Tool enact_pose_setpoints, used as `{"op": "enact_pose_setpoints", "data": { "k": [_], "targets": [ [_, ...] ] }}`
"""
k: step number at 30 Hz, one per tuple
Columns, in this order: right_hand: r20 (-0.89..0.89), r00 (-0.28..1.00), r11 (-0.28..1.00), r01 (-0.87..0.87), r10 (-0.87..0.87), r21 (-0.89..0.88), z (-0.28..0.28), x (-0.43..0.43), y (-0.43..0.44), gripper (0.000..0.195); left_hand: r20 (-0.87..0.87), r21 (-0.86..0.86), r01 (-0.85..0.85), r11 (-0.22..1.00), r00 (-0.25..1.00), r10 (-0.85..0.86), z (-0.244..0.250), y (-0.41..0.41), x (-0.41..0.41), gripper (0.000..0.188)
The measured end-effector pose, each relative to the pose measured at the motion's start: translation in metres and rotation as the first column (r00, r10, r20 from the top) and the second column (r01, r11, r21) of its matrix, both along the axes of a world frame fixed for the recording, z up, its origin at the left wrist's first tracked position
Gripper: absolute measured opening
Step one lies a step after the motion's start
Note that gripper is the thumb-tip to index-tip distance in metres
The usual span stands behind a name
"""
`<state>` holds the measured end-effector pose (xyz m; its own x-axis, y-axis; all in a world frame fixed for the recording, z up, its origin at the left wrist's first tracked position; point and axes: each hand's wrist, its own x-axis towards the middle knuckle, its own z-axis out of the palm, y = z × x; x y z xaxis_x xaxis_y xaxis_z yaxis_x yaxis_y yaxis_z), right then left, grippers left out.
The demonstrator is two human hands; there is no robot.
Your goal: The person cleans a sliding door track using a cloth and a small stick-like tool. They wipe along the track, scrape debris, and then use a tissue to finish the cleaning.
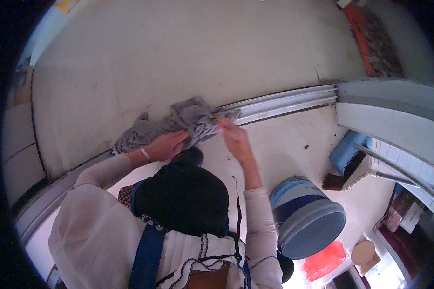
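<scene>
A crumpled grey cloth (159, 126) lies along a metal sliding-door track (285, 103) set in the floor. My left hand (166, 144) rests on the cloth's near edge, its fingers stretched over the fabric. At the cloth's right end, my right hand (235, 135) is blurred, with its fingers closed. A thin yellowish tip shows at those fingers, against the cloth; what it belongs to is too blurred to tell. My dark-clothed knee (182, 191) is just below the left hand.
To my right stands a white and blue plastic bucket (303, 213) with a grey rim. Beyond it are a blue dustpan (349, 150) and a broom (358, 173) by a white panel (387, 123). A red plastic item (323, 262) lies behind the bucket.
</scene>
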<state>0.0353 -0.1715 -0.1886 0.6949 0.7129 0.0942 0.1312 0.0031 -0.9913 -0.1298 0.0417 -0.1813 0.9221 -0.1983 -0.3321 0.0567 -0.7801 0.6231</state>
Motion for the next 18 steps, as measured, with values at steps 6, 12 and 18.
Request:
{"op": "enact_pose_setpoints", "data": {
  "k": [6, 12, 18],
  "targets": [
    [0.664, 0.746, 0.915, 0.302, -0.051, -0.269, -0.026, 0.121, -0.100, 0.014, 0.198, -0.198, 0.001, 0.980, 0.979, 0.038, -0.024, -0.053, 0.071, 0.050],
    [0.302, 0.930, 0.719, 0.358, -0.212, -0.596, 0.011, 0.112, -0.047, 0.015, 0.207, -0.286, -0.176, 0.942, 0.949, 0.240, -0.034, -0.105, 0.110, 0.052],
    [0.194, 0.948, 0.926, 0.296, -0.254, -0.235, -0.009, -0.023, 0.005, 0.019, 0.227, -0.123, -0.367, 0.922, 0.894, 0.386, 0.009, -0.017, 0.024, 0.037]
  ]
}}
